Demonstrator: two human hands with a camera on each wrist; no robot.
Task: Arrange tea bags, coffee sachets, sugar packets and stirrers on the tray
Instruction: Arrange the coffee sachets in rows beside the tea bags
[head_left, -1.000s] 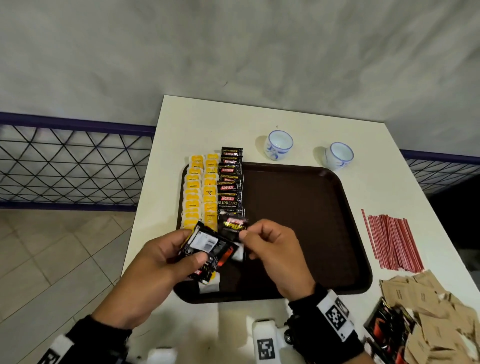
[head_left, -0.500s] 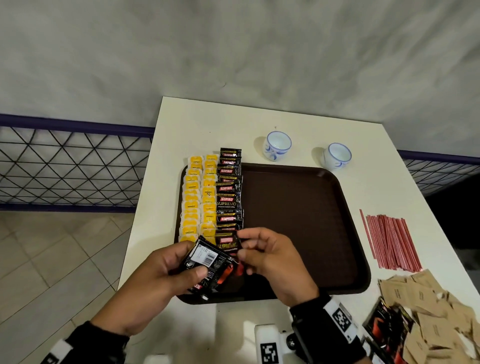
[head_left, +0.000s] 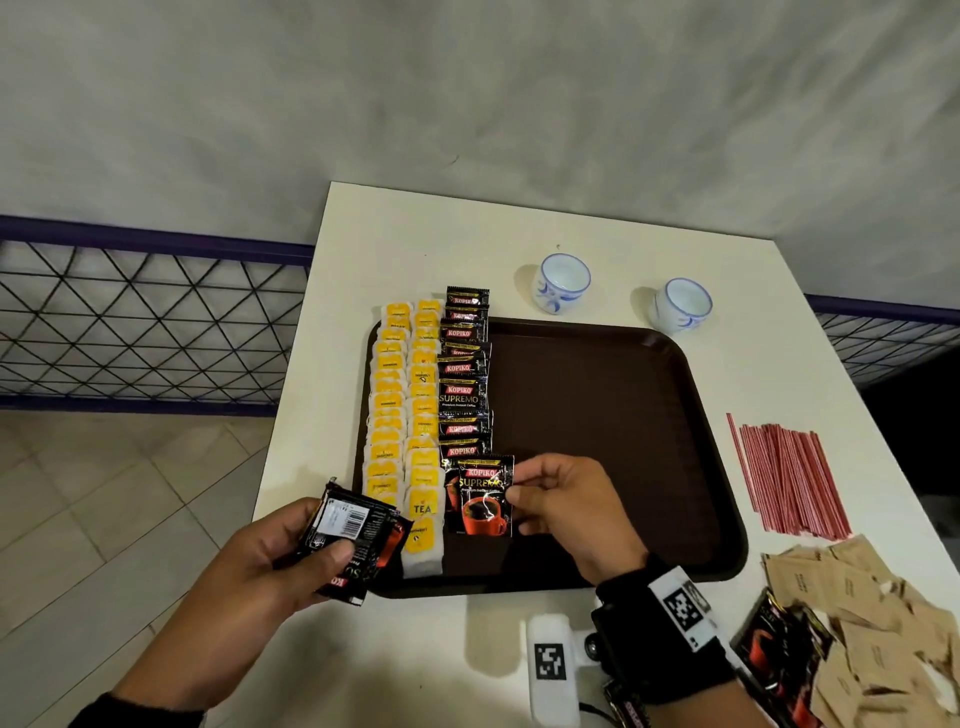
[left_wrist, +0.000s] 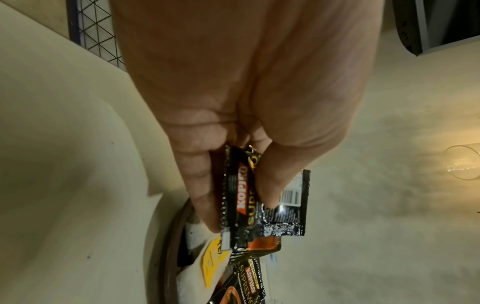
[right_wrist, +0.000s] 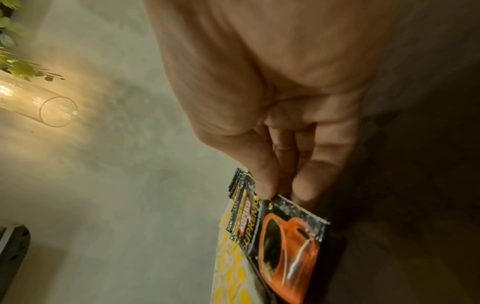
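A dark brown tray (head_left: 613, 415) lies on the white table. Two columns of yellow tea bags (head_left: 405, 415) fill its left side, with a column of black coffee sachets (head_left: 464, 374) beside them. My right hand (head_left: 563, 499) pinches the right edge of a coffee sachet (head_left: 484, 501) (right_wrist: 288, 246) at the near end of that column. My left hand (head_left: 270, 561) grips a small stack of coffee sachets (head_left: 353, 540) (left_wrist: 262, 207) over the tray's near left corner, thumb on top. Red stirrers (head_left: 789, 478) and brown sugar packets (head_left: 872, 623) lie on the table to the right.
Two white and blue cups (head_left: 562, 283) (head_left: 681, 305) stand behind the tray. More coffee sachets (head_left: 779, 660) lie near the sugar packets at the near right. A blue mesh railing (head_left: 145, 322) runs to the left of the table, above a tiled floor.
My right hand took one sachet off the left hand's stack and carried it right, onto the near end of the coffee column. The left hand drew back slightly to the left.
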